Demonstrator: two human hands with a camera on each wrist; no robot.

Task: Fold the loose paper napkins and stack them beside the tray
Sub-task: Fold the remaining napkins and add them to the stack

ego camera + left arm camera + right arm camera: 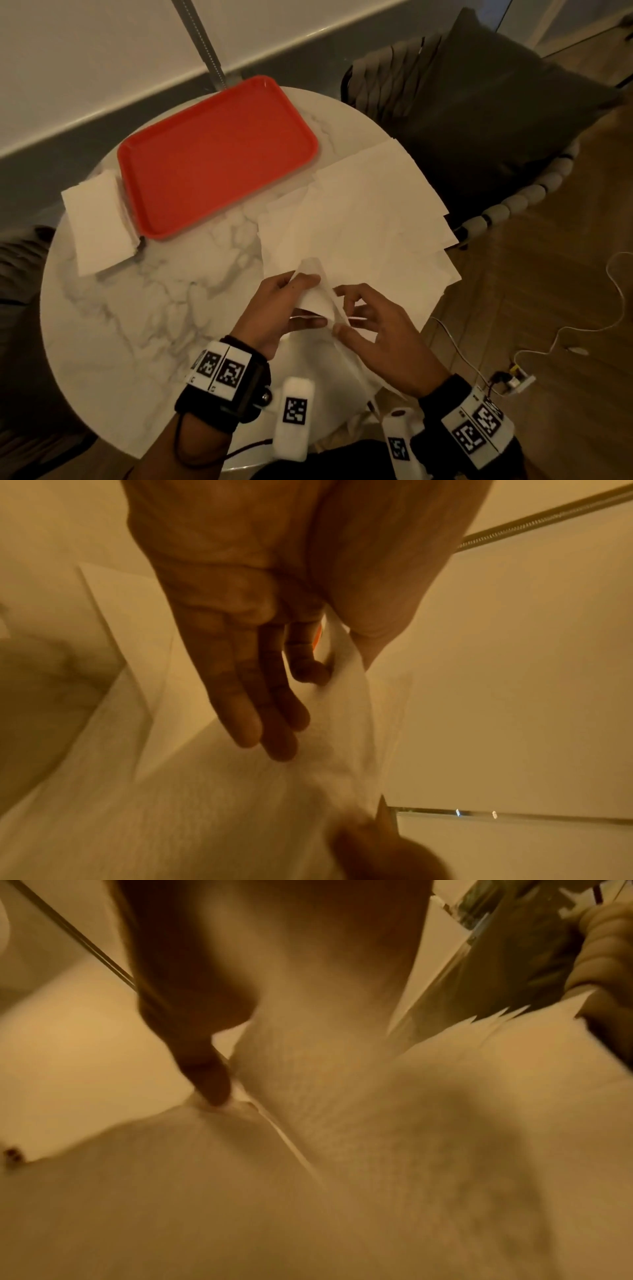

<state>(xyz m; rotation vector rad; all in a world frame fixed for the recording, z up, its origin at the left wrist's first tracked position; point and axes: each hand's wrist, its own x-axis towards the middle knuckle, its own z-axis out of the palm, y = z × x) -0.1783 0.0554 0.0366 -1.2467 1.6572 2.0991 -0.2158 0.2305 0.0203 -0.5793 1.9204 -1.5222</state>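
Near the front of the round marble table, my left hand pinches a white paper napkin between thumb and forefinger, lifting it off the surface. In the left wrist view that napkin runs between thumb and index finger while the other fingers stay straight. My right hand holds the same napkin from the right, its thumb pressing a fold. Several loose napkins lie fanned over the table's right side. A stack of folded napkins sits left of the red tray.
A dark cushioned chair stands behind the table on the right. White cables and a socket lie on the wooden floor to the right. A metal pole rises behind the tray. Loose napkins overhang the table's right edge.
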